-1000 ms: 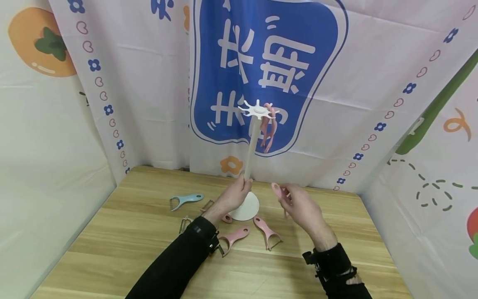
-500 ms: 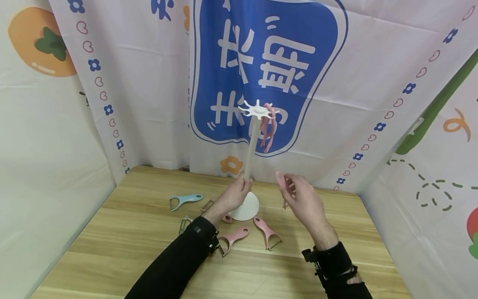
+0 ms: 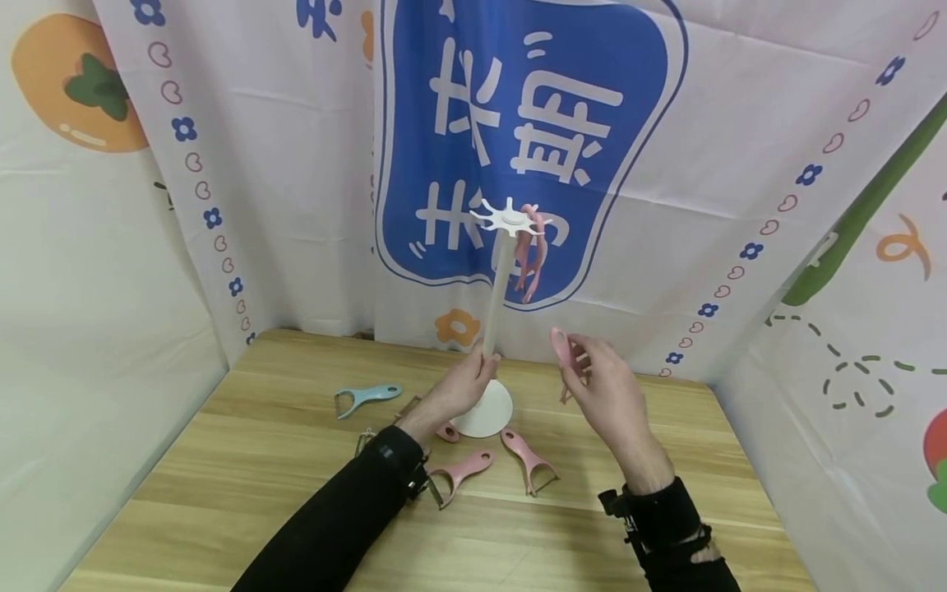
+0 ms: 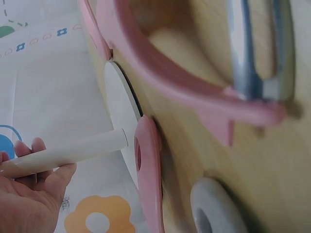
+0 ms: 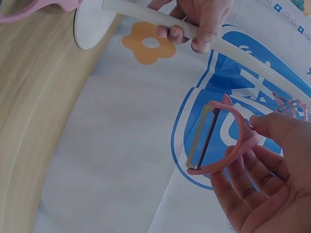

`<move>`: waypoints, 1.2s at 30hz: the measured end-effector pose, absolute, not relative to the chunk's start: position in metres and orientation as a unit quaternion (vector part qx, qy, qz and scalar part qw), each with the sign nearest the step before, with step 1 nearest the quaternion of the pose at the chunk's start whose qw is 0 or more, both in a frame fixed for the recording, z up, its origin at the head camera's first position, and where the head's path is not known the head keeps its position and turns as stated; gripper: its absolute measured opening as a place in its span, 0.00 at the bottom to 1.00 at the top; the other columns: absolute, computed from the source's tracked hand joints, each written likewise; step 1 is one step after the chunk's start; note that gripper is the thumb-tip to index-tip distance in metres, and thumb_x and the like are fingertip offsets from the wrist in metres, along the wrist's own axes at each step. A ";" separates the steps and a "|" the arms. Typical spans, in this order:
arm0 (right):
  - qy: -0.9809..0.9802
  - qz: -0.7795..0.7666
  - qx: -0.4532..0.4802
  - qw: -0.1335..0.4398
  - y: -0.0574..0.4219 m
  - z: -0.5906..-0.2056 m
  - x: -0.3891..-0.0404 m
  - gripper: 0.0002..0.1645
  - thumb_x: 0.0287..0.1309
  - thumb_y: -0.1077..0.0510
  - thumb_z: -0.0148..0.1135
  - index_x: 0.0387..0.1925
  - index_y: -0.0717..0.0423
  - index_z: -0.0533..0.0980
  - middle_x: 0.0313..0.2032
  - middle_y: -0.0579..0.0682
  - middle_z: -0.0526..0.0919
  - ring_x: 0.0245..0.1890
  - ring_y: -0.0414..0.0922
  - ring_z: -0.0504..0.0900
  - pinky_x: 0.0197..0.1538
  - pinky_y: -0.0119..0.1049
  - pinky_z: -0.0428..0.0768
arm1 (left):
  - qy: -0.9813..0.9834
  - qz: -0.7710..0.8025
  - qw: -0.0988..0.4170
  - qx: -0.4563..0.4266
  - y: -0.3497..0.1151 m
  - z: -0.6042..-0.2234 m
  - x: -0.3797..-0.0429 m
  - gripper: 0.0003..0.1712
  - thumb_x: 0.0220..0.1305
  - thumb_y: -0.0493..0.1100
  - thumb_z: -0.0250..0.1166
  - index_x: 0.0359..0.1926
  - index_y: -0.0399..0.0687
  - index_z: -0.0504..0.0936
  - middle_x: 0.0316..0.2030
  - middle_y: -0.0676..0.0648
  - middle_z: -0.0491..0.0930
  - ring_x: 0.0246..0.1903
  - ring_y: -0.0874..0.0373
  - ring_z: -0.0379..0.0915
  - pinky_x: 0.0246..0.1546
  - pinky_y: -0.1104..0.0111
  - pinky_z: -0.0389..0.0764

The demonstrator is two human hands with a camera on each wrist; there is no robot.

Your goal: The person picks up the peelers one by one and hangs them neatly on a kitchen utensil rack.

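Note:
My left hand point(image 3: 468, 383) grips the white post point(image 3: 499, 288) of an upright stand with a round base point(image 3: 484, 413). At its top is a white hook ring point(image 3: 507, 217) with several curved arms. Pink peelers point(image 3: 529, 255) hang from the ring's right side. To the right of the post, my right hand point(image 3: 608, 390) pinches a pink peeler point(image 3: 560, 344) above the table, its holed handle end pointing up. In the right wrist view that peeler's blade point(image 5: 204, 138) faces away from the palm, and the thumb and fingers press the pink body near the fork.
On the wooden table point(image 3: 311, 501) lie a blue peeler point(image 3: 367, 399) at left and pink peelers point(image 3: 527, 456) in front of the base. Another pink handle point(image 3: 448, 432) and a metal-bladed peeler point(image 3: 364, 441) show partly behind the left arm. A printed curtain point(image 3: 318, 271) stands behind.
My right hand has risen and shifted slightly right with the pink peeler in its fingers. My left hand stays on the post, and the peelers on the ring hang as before.

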State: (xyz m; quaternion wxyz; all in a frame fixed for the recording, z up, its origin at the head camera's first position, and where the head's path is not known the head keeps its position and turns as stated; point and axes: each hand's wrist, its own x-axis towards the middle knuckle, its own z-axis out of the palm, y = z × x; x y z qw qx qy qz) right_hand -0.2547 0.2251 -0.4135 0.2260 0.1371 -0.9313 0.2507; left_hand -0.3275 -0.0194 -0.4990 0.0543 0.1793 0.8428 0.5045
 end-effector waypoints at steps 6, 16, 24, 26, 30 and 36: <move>-0.927 0.260 0.138 0.233 0.225 -0.409 -0.253 0.28 0.68 0.51 0.67 0.65 0.56 0.75 0.48 0.50 0.82 0.43 0.43 0.82 0.45 0.42 0.86 | 0.836 0.508 0.061 0.200 -0.024 -0.495 -0.329 0.18 0.83 0.59 0.42 0.53 0.52 0.68 0.49 0.41 0.79 0.55 0.44 0.77 0.58 0.47 0.76; -0.922 0.264 0.138 0.249 0.225 -0.398 -0.253 0.29 0.67 0.52 0.68 0.66 0.58 0.75 0.50 0.51 0.82 0.44 0.45 0.83 0.45 0.40 0.87 | 0.814 0.523 0.075 0.241 -0.033 -0.492 -0.337 0.16 0.82 0.55 0.49 0.56 0.49 0.71 0.46 0.44 0.81 0.53 0.49 0.78 0.60 0.47 0.75; -0.915 0.276 0.135 0.263 0.222 -0.390 -0.252 0.30 0.66 0.52 0.69 0.66 0.57 0.75 0.50 0.51 0.82 0.45 0.44 0.83 0.46 0.41 0.87 | 0.799 0.530 0.119 0.257 -0.042 -0.490 -0.347 0.17 0.80 0.56 0.54 0.55 0.50 0.73 0.50 0.42 0.83 0.55 0.52 0.78 0.63 0.47 0.74; -0.912 0.279 0.137 0.267 0.222 -0.387 -0.252 0.30 0.66 0.52 0.69 0.65 0.57 0.75 0.50 0.51 0.82 0.45 0.45 0.83 0.47 0.42 0.87 | 0.803 0.519 0.127 0.263 -0.044 -0.490 -0.350 0.16 0.78 0.57 0.56 0.55 0.52 0.73 0.51 0.45 0.83 0.55 0.54 0.79 0.62 0.49 0.75; -0.906 0.287 0.141 0.277 0.222 -0.382 -0.251 0.29 0.66 0.52 0.70 0.65 0.58 0.75 0.50 0.50 0.82 0.45 0.45 0.83 0.47 0.42 0.87 | 0.810 0.494 0.134 0.285 -0.049 -0.490 -0.355 0.15 0.77 0.52 0.59 0.56 0.52 0.74 0.49 0.51 0.82 0.55 0.55 0.78 0.61 0.51 0.77; -0.896 0.296 0.147 0.296 0.221 -0.374 -0.252 0.28 0.67 0.53 0.69 0.65 0.56 0.76 0.50 0.50 0.82 0.45 0.44 0.83 0.47 0.40 0.86 | 0.798 0.490 0.137 0.323 -0.054 -0.492 -0.362 0.12 0.78 0.40 0.58 0.58 0.48 0.74 0.51 0.48 0.82 0.57 0.56 0.77 0.65 0.54 0.74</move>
